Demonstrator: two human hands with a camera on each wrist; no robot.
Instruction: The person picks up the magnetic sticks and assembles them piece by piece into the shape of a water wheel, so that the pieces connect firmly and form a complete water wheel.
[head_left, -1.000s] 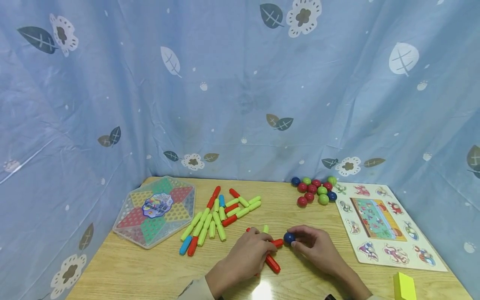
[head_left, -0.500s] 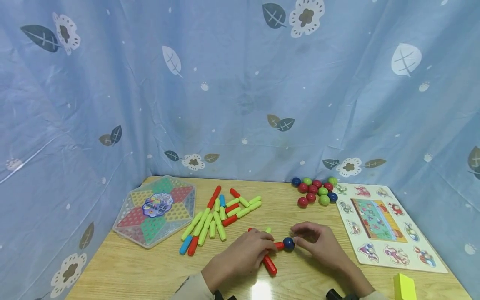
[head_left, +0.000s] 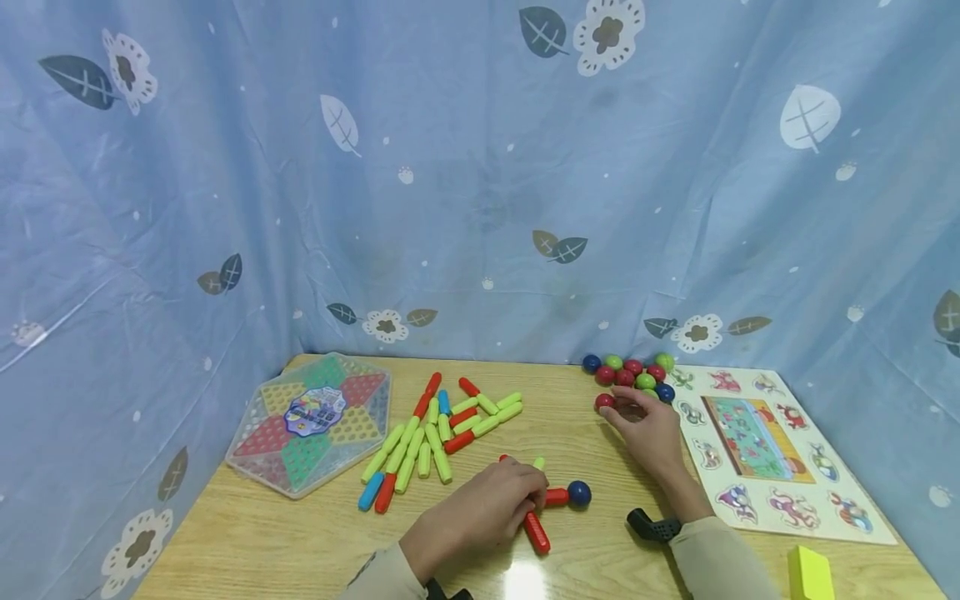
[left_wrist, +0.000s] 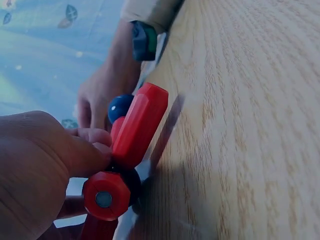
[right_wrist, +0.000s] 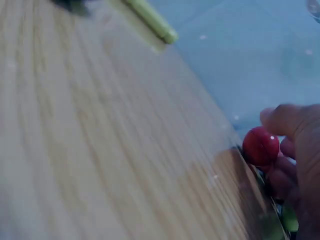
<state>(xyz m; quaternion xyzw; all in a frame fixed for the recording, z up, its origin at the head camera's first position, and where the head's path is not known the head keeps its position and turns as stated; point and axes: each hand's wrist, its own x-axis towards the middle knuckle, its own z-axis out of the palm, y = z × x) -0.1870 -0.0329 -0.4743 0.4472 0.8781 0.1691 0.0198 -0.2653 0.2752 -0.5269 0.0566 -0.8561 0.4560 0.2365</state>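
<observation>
Left hand [head_left: 498, 500] low over the wooden table [head_left: 285, 542], thumb and fingers closed in a pinch on a joined piece of red rods; wrist view gives one red rod [left_wrist: 140, 125] slanting up from the thumb, a second red rod [left_wrist: 93, 199] with its end turned to the camera, round grey disc at the centre, and a dark ball [left_wrist: 133, 185] partly hidden just behind that. From the head view, another red rod [head_left: 556, 497] runs out rightward past the fingers and ends against a blue ball [head_left: 579, 493]; tip of a yellow-green rod [head_left: 539, 463] shows beyond the knuckles. Right hand [head_left: 648, 425] at the near edge of the ball cluster [head_left: 624, 378], thumb and fingers bent either side of a red ball [head_left: 603, 402], part-open to about the ball's width; cannot tell whether they press on it. Cluster itself: red, green and blue balls bunched together near the curtain [head_left: 487, 183]. Dark device [head_left: 652, 527] on the right wrist. Loose and joined rods [head_left: 424, 460], mostly yellow-green, some red and blue, lie left of centre. Far left, a clear hexagonal case [head_left: 306, 462] with a coloured star. Right side, a sea-creature puzzle board [head_left: 761, 518]; yellow block [head_left: 810, 573] at the near right.
</observation>
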